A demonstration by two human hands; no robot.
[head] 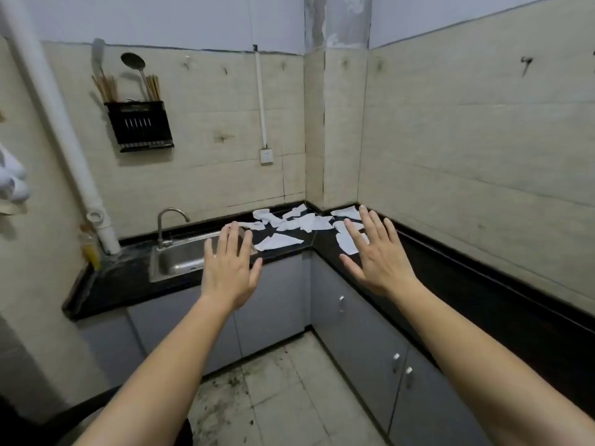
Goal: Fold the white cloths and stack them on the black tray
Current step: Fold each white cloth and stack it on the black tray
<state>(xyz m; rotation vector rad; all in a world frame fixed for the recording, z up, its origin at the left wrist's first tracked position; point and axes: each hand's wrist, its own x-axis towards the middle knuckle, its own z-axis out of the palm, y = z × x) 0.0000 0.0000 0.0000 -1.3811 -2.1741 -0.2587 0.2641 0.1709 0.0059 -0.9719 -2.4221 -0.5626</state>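
Several white cloths [279, 242] lie scattered and unfolded on the black countertop [450, 272] in the corner of the kitchen. Both my arms are stretched out in front of me, held in the air. My left hand [230, 268] hovers with fingers straight and spread, in front of the sink's right edge. My right hand [376, 252] is also spread flat, in front of the cloths at the right of the corner, and partly hides one of them. Neither hand holds anything. I see no black tray.
A steel sink [180, 259] with a tap [167, 223] is set in the counter at the left. A yellow bottle [90, 249] stands beside a white pipe. A black utensil rack [140, 125] hangs on the tiled wall. Grey cabinets [360, 320] run below the counter.
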